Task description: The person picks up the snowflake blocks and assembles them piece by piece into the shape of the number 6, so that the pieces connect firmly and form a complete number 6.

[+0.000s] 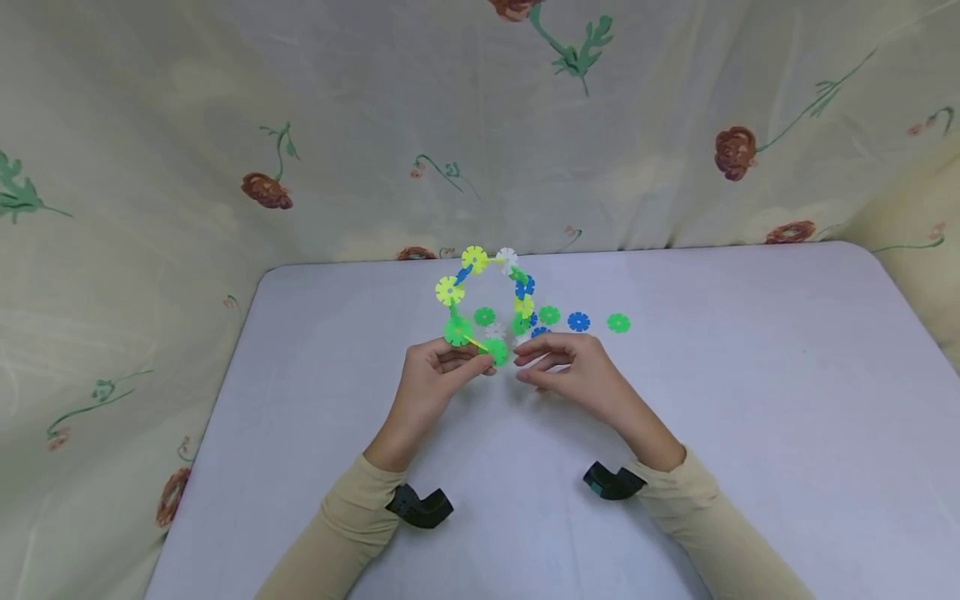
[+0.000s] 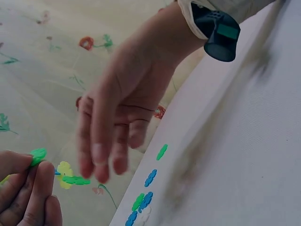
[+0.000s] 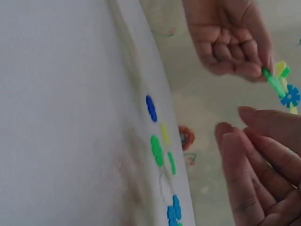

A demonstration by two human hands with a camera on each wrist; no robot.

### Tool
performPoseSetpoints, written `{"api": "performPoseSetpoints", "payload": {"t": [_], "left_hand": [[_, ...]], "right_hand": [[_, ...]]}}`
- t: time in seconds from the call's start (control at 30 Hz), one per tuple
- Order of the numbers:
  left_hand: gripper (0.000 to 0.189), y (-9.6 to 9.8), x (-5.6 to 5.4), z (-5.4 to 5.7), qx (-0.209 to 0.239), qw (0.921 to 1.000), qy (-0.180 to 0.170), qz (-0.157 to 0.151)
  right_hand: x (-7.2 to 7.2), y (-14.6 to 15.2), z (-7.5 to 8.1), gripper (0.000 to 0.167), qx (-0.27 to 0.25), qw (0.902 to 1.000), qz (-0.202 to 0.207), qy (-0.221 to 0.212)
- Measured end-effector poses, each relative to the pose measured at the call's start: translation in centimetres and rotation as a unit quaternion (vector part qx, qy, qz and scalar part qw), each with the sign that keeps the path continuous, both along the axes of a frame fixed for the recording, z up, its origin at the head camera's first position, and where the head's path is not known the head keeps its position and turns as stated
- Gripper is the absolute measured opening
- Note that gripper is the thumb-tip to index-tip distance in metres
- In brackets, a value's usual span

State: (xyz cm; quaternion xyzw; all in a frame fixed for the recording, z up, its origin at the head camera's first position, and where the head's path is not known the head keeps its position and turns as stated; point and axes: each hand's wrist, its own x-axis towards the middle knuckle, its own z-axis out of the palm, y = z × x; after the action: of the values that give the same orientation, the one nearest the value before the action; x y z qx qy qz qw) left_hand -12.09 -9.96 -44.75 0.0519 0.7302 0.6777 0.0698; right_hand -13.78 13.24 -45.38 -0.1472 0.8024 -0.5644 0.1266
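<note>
A curved chain of interlocking notched plastic discs [image 1: 450, 291], in yellow, green, blue and white, is held up above the table. My left hand [image 1: 438, 371] pinches the green disc [image 1: 498, 352] at its near end between thumb and fingers. Beside that disc is my right hand [image 1: 570, 367], fingers loosely bent and nothing between them. In the right wrist view, a gap shows between the right thumb and fingertips [image 3: 233, 143]. The left wrist view also shows the right hand [image 2: 127, 103] holding nothing, apart from the pinched green disc [image 2: 37, 155].
Several loose discs lie on the white table [image 1: 750, 400] beyond the hands, among them a green disc [image 1: 618, 322], a blue disc [image 1: 578, 322] and a white disc [image 1: 494, 331]. A flower-patterned cloth [image 1: 525, 150] hangs behind the table's far edge.
</note>
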Motion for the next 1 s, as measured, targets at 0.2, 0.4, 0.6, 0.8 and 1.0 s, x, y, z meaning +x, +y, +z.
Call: {"api": "performPoseSetpoints", "payload": {"t": [0.2,0.4,0.6,0.8,1.0], "left_hand": [[0.015,0.1,-0.2,0.2,0.024,0.9997,0.005,-0.002],[0.016,0.1,-0.3,0.2,0.038,0.9993,0.004,-0.003],[0.017,-0.1,-0.2,0.1,0.039,0.9992,-0.002,-0.003],[0.017,-0.2,-0.2,0.0,0.041,0.9992,-0.003,-0.001],[0.016,-0.2,-0.1,0.1,0.044,0.9990,-0.002,-0.001]], "right_hand": [[-1.0,0.7,-1.0,0.033,0.101,0.9943,-0.034,0.004],[-2.0,0.5,-1.9,0.035,0.160,0.9857,-0.048,0.023],[-3.3,-0.7,-2.5,0.041,0.217,0.9745,-0.049,0.028],[-3.9,-1.6,-2.8,0.036,0.231,0.9714,-0.052,0.010],[-4.0,-1.8,-2.8,0.030,0.214,0.9746,-0.065,-0.009]]}}
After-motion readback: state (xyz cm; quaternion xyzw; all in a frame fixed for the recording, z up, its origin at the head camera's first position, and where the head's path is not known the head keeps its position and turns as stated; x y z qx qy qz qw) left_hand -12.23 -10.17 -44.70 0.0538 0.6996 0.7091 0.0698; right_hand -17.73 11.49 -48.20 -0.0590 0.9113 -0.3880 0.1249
